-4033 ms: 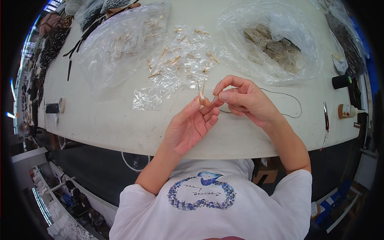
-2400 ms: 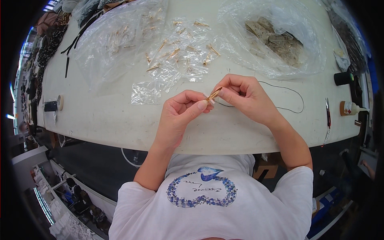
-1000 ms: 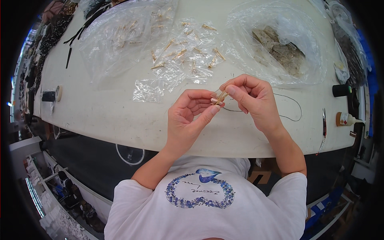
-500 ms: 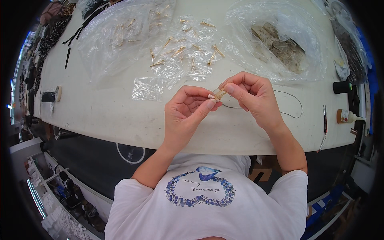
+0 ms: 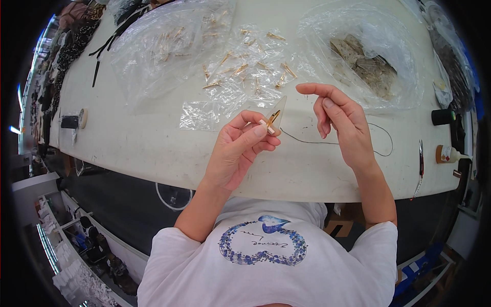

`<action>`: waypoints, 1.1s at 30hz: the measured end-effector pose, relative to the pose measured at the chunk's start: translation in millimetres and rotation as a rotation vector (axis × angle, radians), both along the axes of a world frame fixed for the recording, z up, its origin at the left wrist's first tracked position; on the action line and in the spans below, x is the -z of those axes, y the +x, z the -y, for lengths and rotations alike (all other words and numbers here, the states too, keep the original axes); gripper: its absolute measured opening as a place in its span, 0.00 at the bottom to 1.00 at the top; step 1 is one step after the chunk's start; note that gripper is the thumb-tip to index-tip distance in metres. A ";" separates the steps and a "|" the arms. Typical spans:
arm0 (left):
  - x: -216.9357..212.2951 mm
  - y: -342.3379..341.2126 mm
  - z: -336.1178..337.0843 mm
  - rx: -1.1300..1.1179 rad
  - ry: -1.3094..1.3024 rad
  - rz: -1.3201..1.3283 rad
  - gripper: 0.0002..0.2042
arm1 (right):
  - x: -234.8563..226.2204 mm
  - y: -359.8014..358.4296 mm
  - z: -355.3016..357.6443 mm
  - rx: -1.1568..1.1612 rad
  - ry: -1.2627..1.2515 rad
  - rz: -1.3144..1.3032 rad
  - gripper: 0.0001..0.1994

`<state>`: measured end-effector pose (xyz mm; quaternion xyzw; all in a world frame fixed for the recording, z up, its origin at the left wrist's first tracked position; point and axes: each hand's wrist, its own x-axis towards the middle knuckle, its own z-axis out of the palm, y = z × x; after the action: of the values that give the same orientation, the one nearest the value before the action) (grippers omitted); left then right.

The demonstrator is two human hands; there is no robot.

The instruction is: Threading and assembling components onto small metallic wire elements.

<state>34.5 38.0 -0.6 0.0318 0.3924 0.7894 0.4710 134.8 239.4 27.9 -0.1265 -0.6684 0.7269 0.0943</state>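
My left hand [image 5: 239, 143] pinches a gold-coloured clip [image 5: 274, 117] between thumb and fingers, a small whitish piece at its near end. A thin see-through pointed piece [image 5: 283, 106] rises beside the clip; its material is hard to make out. Dark thread [image 5: 312, 143] starts near the held clip, passes behind my right wrist and loops on the table. To the right, apart from the clip, my right hand [image 5: 345, 120] is raised with the index finger stretched leftward and the other fingers loosely bent. Nothing shows in it.
Several gold clips [image 5: 241, 69] lie on crinkled clear plastic beyond my hands. Large clear bags stand either side, the right bag [image 5: 409, 61] holding brownish sheer material [image 5: 365, 66]. A dark thread spool [image 5: 443, 116], small snips [image 5: 420, 158] and a bottle [image 5: 447, 154] sit at the right.
My right hand has let go of the clip and moved right, its index finger now stretched out. My left hand still holds the clip, now more exposed to view.
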 end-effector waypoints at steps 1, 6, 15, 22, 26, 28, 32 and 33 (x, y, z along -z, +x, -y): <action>-1.4 -0.9 2.4 -0.003 -0.004 -0.008 0.07 | -2.2 -0.9 5.6 -0.003 -0.004 -0.008 0.14; -1.5 -4.1 13.7 0.027 0.132 0.087 0.07 | -13.9 0.9 39.1 0.022 -0.012 -0.013 0.11; -5.2 -2.4 15.9 0.005 0.152 0.035 0.08 | 2.6 -5.7 36.0 0.021 0.260 -0.159 0.08; -2.7 -2.3 14.0 0.019 0.143 0.058 0.08 | 4.3 -6.0 40.7 0.004 0.351 -0.154 0.09; -2.1 -2.0 13.2 0.022 0.132 0.073 0.08 | 4.3 -6.9 40.6 -0.002 0.427 -0.185 0.08; -2.7 -1.4 12.6 0.024 0.123 0.078 0.08 | 5.2 -6.8 40.6 0.004 0.440 -0.191 0.08; -6.2 0.7 11.7 0.025 0.059 0.080 0.07 | 5.6 -6.1 41.5 0.003 0.447 -0.205 0.08; -6.3 1.0 11.5 0.029 0.056 0.081 0.07 | 5.9 -6.0 41.7 0.004 0.445 -0.214 0.08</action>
<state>35.5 26.4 5.6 0.0184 0.3500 0.7940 0.4967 128.8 197.8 21.9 -0.0264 -0.7981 0.5707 0.1915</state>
